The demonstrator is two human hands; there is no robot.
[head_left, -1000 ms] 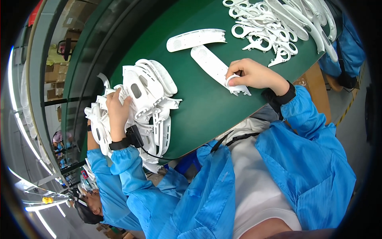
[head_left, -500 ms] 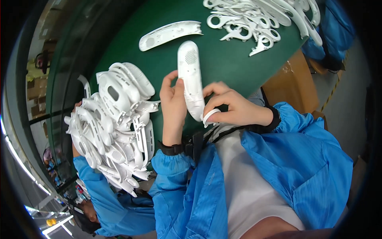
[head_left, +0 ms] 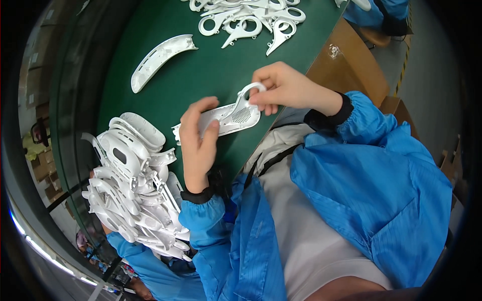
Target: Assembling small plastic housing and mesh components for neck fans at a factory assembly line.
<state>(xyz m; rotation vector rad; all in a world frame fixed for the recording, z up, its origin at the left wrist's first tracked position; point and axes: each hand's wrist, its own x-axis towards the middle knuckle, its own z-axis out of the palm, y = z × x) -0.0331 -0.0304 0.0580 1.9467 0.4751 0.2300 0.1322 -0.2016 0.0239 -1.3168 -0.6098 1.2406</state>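
Observation:
My left hand [head_left: 200, 138] grips a long white plastic shell [head_left: 233, 125] with rounded end and a patch of small holes; its hollow inner side faces up. Between finger and thumb, my right hand [head_left: 283, 88] pinches a white plastic ring piece [head_left: 243, 95] with a tapering tail. The ring piece lies over the shell's perforated end, its tail reaching toward my left thumb. Whether the two parts are joined, I cannot tell.
On the green table [head_left: 165, 95] lies a single curved white shell [head_left: 159, 59]. A heap of white shells [head_left: 135, 185] is piled at the left, loose ring pieces [head_left: 243, 30] at the far side. A cardboard box [head_left: 346, 55] stands right of the table; a co-worker's blue sleeve [head_left: 155, 271] shows lower left.
The shell has turned from upright to nearly level, its inner side now up. My right hand has risen and brought the ring piece over the shell's perforated end. The view has shifted.

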